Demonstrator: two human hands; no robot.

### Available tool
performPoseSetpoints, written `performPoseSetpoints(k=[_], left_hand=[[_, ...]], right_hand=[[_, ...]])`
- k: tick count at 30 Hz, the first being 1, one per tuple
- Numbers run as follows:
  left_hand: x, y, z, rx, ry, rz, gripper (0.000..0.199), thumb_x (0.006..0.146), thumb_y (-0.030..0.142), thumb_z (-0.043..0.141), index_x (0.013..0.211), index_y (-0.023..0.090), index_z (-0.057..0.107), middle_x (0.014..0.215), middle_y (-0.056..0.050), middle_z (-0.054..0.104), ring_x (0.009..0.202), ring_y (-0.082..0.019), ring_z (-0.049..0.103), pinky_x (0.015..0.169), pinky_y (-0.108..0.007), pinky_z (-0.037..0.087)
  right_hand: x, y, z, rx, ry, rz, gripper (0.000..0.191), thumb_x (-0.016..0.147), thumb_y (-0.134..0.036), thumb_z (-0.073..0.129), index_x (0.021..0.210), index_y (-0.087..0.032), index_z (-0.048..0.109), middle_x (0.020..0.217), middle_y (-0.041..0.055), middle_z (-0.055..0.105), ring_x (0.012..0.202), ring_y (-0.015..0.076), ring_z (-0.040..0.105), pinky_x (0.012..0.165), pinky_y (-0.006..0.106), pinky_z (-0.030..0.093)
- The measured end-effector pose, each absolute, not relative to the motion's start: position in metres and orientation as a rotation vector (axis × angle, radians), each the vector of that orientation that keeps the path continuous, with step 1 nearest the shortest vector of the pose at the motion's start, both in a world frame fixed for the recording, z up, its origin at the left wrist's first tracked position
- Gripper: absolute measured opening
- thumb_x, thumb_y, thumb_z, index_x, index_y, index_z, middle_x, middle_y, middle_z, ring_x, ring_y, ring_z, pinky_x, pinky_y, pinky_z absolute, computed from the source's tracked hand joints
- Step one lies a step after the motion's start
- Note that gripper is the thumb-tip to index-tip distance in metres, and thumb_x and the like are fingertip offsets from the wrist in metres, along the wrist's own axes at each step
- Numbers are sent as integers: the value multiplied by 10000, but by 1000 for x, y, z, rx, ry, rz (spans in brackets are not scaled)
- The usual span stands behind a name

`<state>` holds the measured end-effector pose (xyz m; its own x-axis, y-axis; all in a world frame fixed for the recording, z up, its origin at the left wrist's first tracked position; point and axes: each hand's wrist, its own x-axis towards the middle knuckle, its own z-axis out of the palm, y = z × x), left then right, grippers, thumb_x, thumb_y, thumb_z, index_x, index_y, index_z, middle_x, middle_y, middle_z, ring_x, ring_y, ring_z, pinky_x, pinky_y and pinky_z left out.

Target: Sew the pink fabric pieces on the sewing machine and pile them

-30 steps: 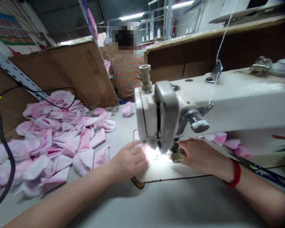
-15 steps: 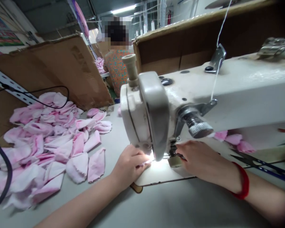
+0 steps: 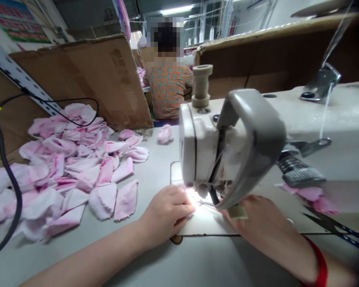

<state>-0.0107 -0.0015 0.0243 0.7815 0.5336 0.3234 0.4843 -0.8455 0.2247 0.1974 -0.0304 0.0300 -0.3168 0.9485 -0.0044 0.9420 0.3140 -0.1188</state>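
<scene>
Pink pieces (image 3: 80,165) lie heaped left of the machine (image 3: 266,123); the work seems unfinished.
The left hand (image 3: 167,211) keeps its fingers together, apparently pinching a cloth edge (image 3: 192,215) on the lit plate (image 3: 203,227); at the right hand (image 3: 259,221) the fingertips are hidden, so I cannot tell. Some petals (image 3: 311,194) lie beyond it; which ones are finished is not clear.

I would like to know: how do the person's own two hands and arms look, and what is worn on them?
The left hand and the right hand are without gloves. The left forearm is bare, with no sleeve in view. A plain, narrow red band circles the right wrist; none shows on the left.
</scene>
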Motion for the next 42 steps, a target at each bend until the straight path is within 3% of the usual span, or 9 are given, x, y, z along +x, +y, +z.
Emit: performPoseSetpoints(k=[7, 18, 22, 27, 36, 42], left_hand=[[-3, -7, 22, 2942, 966, 553, 283, 727, 53, 368, 919, 166, 543, 878, -38, 574, 799, -163, 498, 709, -294, 409], [1, -12, 14, 2947, 1098, 580, 215, 835, 120, 323, 963, 165, 490, 873, -44, 559, 843, -165, 496, 699, -282, 429], [-1, -10, 11, 2979, 1077, 530, 218, 819, 83, 326, 962, 137, 482, 829, -47, 547, 830, -161, 491, 719, -284, 410], [-6, -6, 19, 2872, 1028, 534, 212, 769, 64, 385, 890, 182, 513, 894, -25, 552, 817, -152, 495, 706, -286, 403], [-3, -10, 22, 2961, 1077, 539, 177, 774, 116, 414, 843, 216, 543, 854, -28, 570, 881, -191, 492, 739, -337, 402], [-7, -9, 17, 3031, 1019, 527, 231, 769, 69, 402, 951, 171, 502, 885, -30, 563, 840, -161, 477, 816, -362, 359]], right_hand=[[201, -23, 30, -1832, -2517, 207, 248, 815, -269, 340, 779, -219, 581, 660, 32, 622, 565, 163, 555, 503, 264, 324], [199, -21, 34, -1911, -2470, 110, 252, 790, -248, 372, 595, -203, 527, 597, 38, 612, 576, 176, 577, 466, 248, 310], [200, -24, 38, -1893, -2442, 67, 195, 777, -215, 378, 671, -197, 540, 622, 48, 614, 581, 180, 577, 476, 256, 337], [201, -30, 40, -1847, -2423, 159, 167, 772, -205, 377, 749, -201, 543, 675, 32, 626, 617, 178, 580, 512, 267, 363], [195, -28, 32, -1860, -2551, 77, 198, 815, -240, 358, 788, -202, 550, 580, 28, 594, 519, 162, 545, 437, 257, 259], [196, -25, 34, -1888, -2561, 87, 236, 823, -256, 342, 732, -211, 556, 588, 32, 602, 540, 172, 552, 430, 258, 233]])
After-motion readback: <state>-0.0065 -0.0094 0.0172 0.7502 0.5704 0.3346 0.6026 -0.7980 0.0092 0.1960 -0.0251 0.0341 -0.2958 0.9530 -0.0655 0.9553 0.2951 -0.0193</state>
